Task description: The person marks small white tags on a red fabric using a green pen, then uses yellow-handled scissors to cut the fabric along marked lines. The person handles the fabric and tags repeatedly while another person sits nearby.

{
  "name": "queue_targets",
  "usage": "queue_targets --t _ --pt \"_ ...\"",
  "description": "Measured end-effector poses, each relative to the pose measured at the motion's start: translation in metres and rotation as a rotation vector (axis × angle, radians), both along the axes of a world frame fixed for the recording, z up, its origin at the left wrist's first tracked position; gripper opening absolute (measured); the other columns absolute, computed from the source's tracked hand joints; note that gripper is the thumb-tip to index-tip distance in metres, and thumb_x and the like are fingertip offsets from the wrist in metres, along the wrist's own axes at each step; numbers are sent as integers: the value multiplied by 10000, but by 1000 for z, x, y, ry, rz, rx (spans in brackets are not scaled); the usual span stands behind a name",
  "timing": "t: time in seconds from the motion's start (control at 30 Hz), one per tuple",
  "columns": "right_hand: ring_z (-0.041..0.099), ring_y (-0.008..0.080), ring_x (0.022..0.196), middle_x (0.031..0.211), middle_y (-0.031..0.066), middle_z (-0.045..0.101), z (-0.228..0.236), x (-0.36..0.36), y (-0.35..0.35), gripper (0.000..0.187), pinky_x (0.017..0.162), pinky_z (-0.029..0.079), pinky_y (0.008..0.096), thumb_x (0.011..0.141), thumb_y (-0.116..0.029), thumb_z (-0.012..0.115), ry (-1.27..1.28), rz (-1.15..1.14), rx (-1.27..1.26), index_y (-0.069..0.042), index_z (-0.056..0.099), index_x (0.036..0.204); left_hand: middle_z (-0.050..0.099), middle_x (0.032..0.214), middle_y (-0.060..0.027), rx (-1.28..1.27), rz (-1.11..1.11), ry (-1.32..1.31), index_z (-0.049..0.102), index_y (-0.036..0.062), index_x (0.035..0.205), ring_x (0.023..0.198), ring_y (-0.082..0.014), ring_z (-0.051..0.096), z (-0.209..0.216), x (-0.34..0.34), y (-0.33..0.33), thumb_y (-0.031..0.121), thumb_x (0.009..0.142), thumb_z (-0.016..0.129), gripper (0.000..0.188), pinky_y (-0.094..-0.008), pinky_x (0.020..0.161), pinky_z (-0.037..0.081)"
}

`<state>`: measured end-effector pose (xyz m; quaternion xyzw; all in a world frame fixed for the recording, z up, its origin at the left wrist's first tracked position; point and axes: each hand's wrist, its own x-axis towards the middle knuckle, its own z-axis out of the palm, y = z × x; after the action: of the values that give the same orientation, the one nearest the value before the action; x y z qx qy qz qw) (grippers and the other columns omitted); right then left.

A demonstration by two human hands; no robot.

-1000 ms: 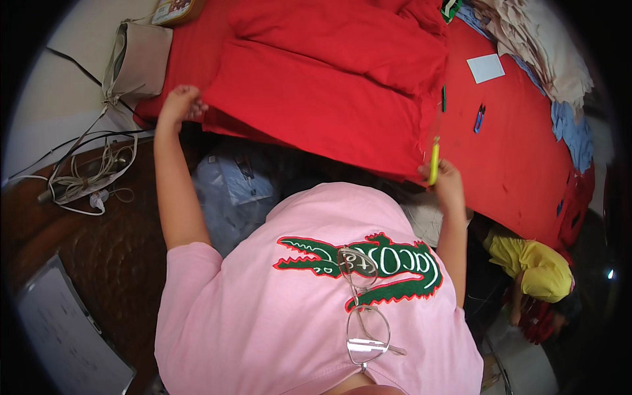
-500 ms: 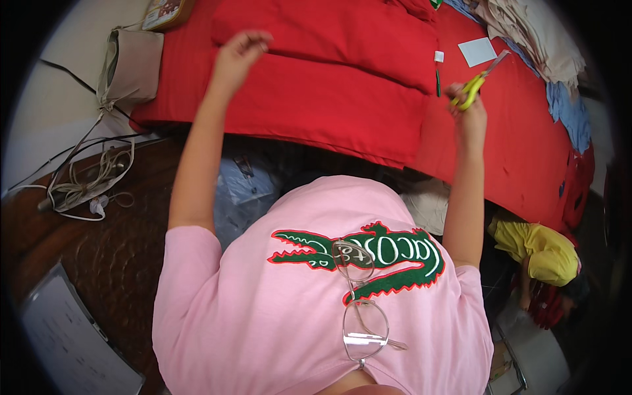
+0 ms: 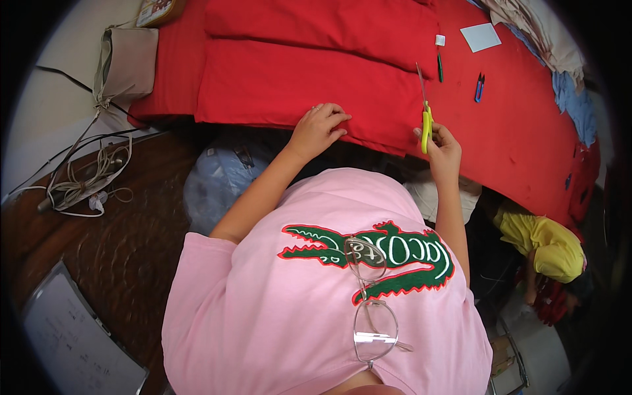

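Folded red cloth (image 3: pixel 296 82) lies in wide layers on a red-covered table. Over the cloth's near edge is my left hand (image 3: pixel 319 130), its fingers loosely bent and apart, with nothing seen in it. My right hand (image 3: pixel 444 153) grips scissors (image 3: pixel 427 128) by their yellow handles at the cloth's right end. Their thin blades point away from me, over the cloth's right border. Just beyond them lies a slim green pen-like item (image 3: pixel 440 67) beside a small white tag (image 3: pixel 440 40). Farther right rest small blue thread snips (image 3: pixel 479 87).
A white card (image 3: pixel 481 37) lies at the far right, near heaped beige and blue cloth (image 3: pixel 571 105). A beige pouch (image 3: pixel 125 66) stands at the left, above tangled cables (image 3: pixel 89 181). At the lower right is another person in yellow (image 3: pixel 556 253).
My left hand has come nearer and to the right, down to the cloth's edge. The right hand has moved nearer and left with the scissors, whose blades swung leftward. The blue snips now show.
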<state>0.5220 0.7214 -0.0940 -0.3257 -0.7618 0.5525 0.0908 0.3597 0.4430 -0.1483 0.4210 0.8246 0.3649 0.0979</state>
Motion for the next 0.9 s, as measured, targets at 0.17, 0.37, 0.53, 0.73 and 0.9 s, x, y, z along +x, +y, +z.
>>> queue_targets --t 0.17,0.37,0.53,0.73,0.9 --pt "532 48 722 780 -2 657 16 -18 -26 412 632 436 241 895 -224 884 -76 183 -135 58 762 1168 708 1068 -45 21 -25 85 762 81 1062 994 -276 700 -9 -5 2 177 864 818 227 -438 925 545" --pt "512 70 670 713 13 633 3 -22 -26 322 615 436 290 904 -191 854 -273 356 -54 35 761 1113 729 1001 -91 87 80 -245 732 26 966 959 -254 719 5 1 -5 121 911 769 116 -375 873 552" --pt "605 103 743 818 85 683 -12 -6 -18 304 687 501 286 890 -130 843 -49 219 -26 39 733 1118 723 976 -104 47 43 -553 727 28 953 935 -274 711 15 24 -46 111 914 741 93 -377 815 554" --pt "659 152 807 892 124 726 2 16 8 288 783 547 307 866 -90 838 -110 159 278 39 717 1093 713 1004 -105 -251 112 -605 741 33 972 939 -278 704 -1 61 -77 152 905 768 139 -393 832 561" --pt "670 362 790 798 138 695 26 5 7 279 719 512 494 742 -212 802 -164 625 639 -43 748 958 696 1047 -94 67 239 -105 739 51 1025 961 -272 707 34 45 -15 156 921 766 151 -407 894 551"
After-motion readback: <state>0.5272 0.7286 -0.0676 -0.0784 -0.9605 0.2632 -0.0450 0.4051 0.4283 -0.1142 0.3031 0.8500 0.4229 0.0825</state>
